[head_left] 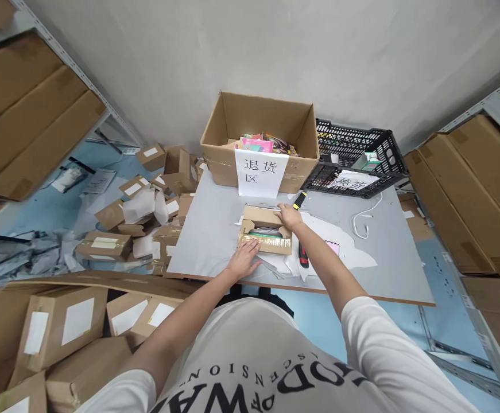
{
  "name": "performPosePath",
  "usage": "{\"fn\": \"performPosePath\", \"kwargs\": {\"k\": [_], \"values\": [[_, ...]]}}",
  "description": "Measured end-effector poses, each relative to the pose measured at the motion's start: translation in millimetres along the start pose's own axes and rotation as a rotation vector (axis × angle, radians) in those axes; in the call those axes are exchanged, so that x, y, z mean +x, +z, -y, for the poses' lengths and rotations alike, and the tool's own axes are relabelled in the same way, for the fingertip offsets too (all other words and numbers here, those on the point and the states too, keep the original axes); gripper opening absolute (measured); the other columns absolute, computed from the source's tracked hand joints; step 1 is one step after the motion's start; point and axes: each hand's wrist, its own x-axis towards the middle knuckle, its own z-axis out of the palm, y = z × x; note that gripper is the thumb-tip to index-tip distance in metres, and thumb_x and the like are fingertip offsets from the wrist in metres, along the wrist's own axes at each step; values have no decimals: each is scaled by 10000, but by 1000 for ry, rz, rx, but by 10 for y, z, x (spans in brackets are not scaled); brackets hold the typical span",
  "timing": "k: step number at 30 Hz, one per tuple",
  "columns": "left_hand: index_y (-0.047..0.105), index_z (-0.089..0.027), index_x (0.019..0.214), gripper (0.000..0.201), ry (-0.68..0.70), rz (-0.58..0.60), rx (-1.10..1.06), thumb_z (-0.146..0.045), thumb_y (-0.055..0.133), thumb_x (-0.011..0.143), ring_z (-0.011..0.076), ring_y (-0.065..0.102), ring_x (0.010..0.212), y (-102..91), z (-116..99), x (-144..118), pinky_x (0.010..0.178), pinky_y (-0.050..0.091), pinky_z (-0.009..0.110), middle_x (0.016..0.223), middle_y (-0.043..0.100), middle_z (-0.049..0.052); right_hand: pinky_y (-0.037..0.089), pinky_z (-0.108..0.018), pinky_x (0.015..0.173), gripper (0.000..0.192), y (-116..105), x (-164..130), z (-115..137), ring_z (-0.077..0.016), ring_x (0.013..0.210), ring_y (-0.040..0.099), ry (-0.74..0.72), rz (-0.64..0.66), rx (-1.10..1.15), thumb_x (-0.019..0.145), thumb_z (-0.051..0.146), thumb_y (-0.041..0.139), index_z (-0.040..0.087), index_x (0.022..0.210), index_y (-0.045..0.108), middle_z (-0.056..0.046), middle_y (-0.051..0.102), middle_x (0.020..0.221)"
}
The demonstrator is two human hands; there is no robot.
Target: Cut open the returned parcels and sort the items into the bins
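A small cardboard box [271, 245] lies on the grey table in front of me with its top flaps open. Inside it, something green and white [266, 232] shows, too small to make out. My left hand [244, 259] rests at the box's near left corner, fingers spread and touching its taped side. At the far right corner, my right hand [290, 217] has its fingers bent over the raised flap, holding it. Just beyond that hand lies a yellow and black utility knife [300, 199]. A red and black tool [303, 256] sits right of the box, partly beside white paper.
On the table [215, 212] stand a large carton [215, 163] with colourful packets and a black plastic crate [387, 166]. A white cable [356, 223] and a pink-screened phone [333, 247] lie to the right. Boxes [103, 246] cover the floor left; shelves flank both sides.
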Motion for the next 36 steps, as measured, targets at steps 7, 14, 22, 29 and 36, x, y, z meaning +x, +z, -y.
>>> {"fn": "performPosePath", "kwargs": {"k": [7, 14, 22, 29, 36], "values": [[466, -157, 1301, 576, 8, -155, -110, -436, 562, 807, 265, 395, 1296, -272, 323, 206, 1079, 314, 435, 1360, 483, 136, 243, -497, 1035, 395, 244, -164, 49, -295, 1282, 360, -11, -235, 74, 931, 269, 375, 161, 1307, 430, -174, 434, 1368], [193, -162, 1450, 1105, 50, 88, -164, -554, 751, 581, 323, 212, 1384, -394, 841, 282, 1103, 261, 467, 1503, 232, 178, 117, -589, 1075, 466, 87, -653, 131, -309, 1391, 160, -324, -327, 13, 910, 258, 403, 134, 1358, 394, -181, 290, 1476], [167, -135, 1451, 1163, 91, 57, -243, -533, 783, 548, 312, 164, 1394, -172, 982, 294, 1122, 234, 443, 1508, 180, 210, 314, -444, 1014, 642, 21, -930, 413, -331, 1229, 412, -416, -102, -38, 750, 500, 627, 97, 1239, 520, -194, 499, 1296], [201, -131, 1440, 1161, 110, 63, -245, -490, 809, 519, 311, 174, 1391, -125, 1098, 346, 1117, 251, 445, 1504, 195, 211, 415, -324, 803, 371, 84, -985, 447, -250, 948, 607, -222, 133, -41, 763, 379, 662, 154, 1034, 543, -122, 646, 1050], [239, -119, 1424, 1116, 124, 56, -213, -466, 803, 526, 320, 179, 1388, -117, 1100, 376, 1115, 247, 456, 1496, 208, 223, 403, -330, 844, 220, 316, -1293, 504, -232, 931, 589, -190, -64, -79, 833, 309, 611, 161, 964, 513, -100, 631, 978]]}}
